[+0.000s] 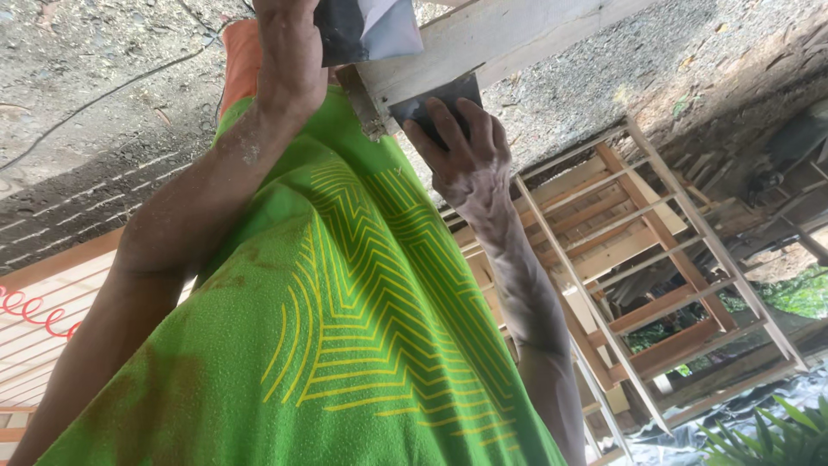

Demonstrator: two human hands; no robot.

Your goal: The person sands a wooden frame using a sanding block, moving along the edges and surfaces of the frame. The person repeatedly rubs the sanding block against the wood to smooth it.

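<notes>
While the head camera looks down past a bright green shirt with yellow line patterns [345, 328], I see my left hand [291, 60] at the top edge, curled shut around a folded sheet of dark grey sandpaper with a pale backing [366, 28]. It presses that sheet against a pale, whitish wooden beam [483, 39] that runs up to the right. My right hand [461, 147] lies just below, fingers spread almost flat over a second dark sandpaper piece [431, 102], pinning it to the beam's end rather than gripping it. Both forearms look dusty. Beyond the beam lies rough grey gravelly ground [86, 78] with a thin black cable [103, 95] across it. To the right, unpainted wooden slatted frames [638, 250] lean together, with green leaves [776, 431] in the corner.
</notes>
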